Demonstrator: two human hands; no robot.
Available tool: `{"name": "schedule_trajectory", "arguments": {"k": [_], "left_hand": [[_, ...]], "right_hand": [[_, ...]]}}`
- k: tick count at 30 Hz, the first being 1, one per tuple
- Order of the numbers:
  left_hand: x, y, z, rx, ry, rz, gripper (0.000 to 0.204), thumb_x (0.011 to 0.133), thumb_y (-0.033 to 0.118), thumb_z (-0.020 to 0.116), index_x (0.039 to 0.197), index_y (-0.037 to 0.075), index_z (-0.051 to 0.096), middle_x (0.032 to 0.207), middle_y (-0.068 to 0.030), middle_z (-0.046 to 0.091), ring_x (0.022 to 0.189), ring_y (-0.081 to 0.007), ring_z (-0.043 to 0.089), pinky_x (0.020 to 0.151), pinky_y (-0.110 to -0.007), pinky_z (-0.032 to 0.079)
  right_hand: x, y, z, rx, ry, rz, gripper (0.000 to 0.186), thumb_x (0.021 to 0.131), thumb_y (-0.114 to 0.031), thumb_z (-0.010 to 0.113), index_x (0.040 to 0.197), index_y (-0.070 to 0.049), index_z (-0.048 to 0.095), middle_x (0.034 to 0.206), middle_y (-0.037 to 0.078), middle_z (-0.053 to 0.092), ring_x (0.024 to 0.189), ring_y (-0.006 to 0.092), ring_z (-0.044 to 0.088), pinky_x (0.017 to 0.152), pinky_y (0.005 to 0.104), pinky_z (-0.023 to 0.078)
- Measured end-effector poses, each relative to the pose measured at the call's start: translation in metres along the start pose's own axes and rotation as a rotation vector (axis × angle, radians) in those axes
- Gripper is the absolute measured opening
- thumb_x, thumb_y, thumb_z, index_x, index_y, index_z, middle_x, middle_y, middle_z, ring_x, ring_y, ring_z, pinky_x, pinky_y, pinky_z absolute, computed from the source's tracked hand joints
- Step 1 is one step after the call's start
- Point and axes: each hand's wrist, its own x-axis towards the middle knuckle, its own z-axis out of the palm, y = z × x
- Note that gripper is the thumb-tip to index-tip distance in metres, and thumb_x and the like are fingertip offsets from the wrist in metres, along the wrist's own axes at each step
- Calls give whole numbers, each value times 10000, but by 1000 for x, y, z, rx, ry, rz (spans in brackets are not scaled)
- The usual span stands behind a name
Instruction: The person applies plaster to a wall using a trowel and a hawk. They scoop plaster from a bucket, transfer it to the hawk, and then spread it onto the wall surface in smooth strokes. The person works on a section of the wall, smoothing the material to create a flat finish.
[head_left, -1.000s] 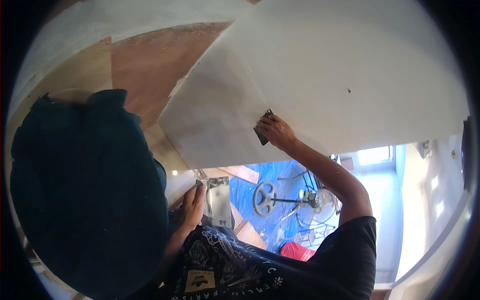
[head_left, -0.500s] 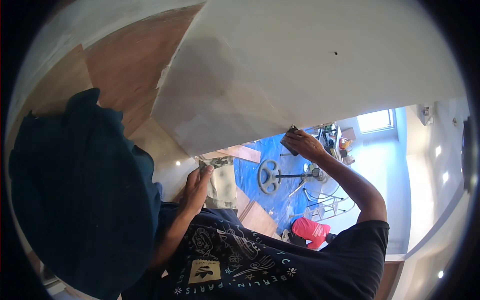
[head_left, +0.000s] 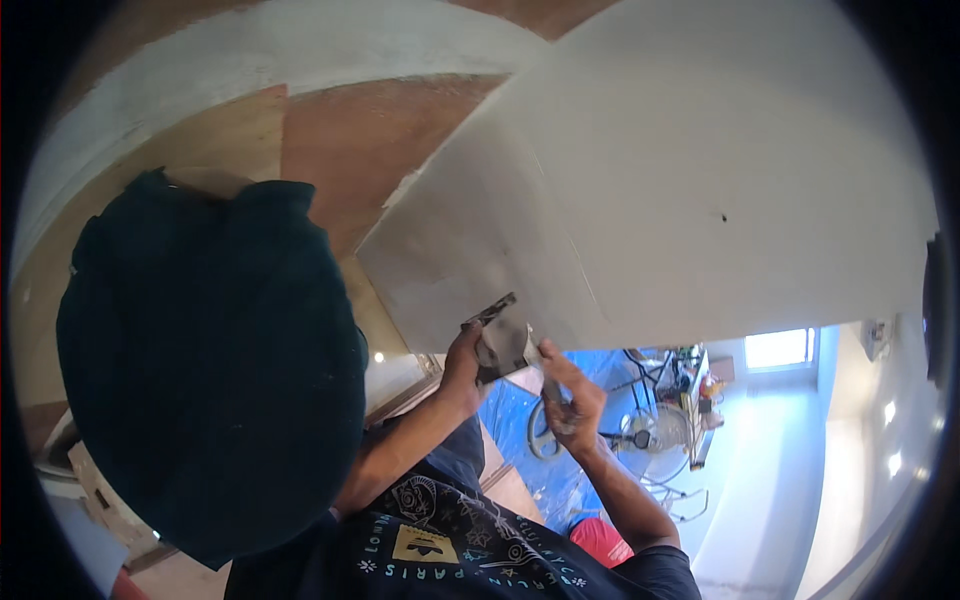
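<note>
My left hand is closed on the edge of a flat, putty-smeared metal plate, held just below the pale panel. Close by on the right, my right hand grips a putty knife. Its blade meets or nearly meets the plate's right edge; the exact contact is too small to tell. Above both hands spreads the large off-white panel, with a faint line running down it and a small dark spot at right.
Dark teal cloth fills much of the left side. Blue sheeting covers the floor below, where a standing fan and a cluttered table stand. Another person in a red top is low down. Bare brown board adjoins the panel.
My right hand has come off the panel's lower edge, moving left and down to the plate. The left hand has lifted the plate up and right. The whole view has shifted.
</note>
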Motion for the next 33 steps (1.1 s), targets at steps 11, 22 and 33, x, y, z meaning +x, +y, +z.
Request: {"name": "schedule_trajectory", "arguments": {"k": [11,22,33], "left_hand": [[-49,61,-45,267,148,402,450,1004,381,541,1334,78,518,1279,-68,587,1177,-195,575,988,-379,480],[-66,55,-90,378,312,361,500,1001,397,540,1371,64,491,1324,-82,553,1222,-204,532,1025,-383,440],[-70,49,-100,519,351,315,550,999,413,539,1407,51,463,1368,-95,519,1268,-213,490,1063,-387,399]], "right_hand": [[216,122,28,-867,-445,-524,465,833,-78,593,1297,-98,581,1290,47,635,1232,219,541,991,361,421],[371,178,72,-1216,-534,-860,321,905,-162,532,1205,-144,644,1246,-11,639,1283,154,508,1107,351,351],[311,190,51,-1189,-748,-690,365,897,-146,541,1254,-155,618,1292,-54,609,1281,133,495,1093,327,352]]}}
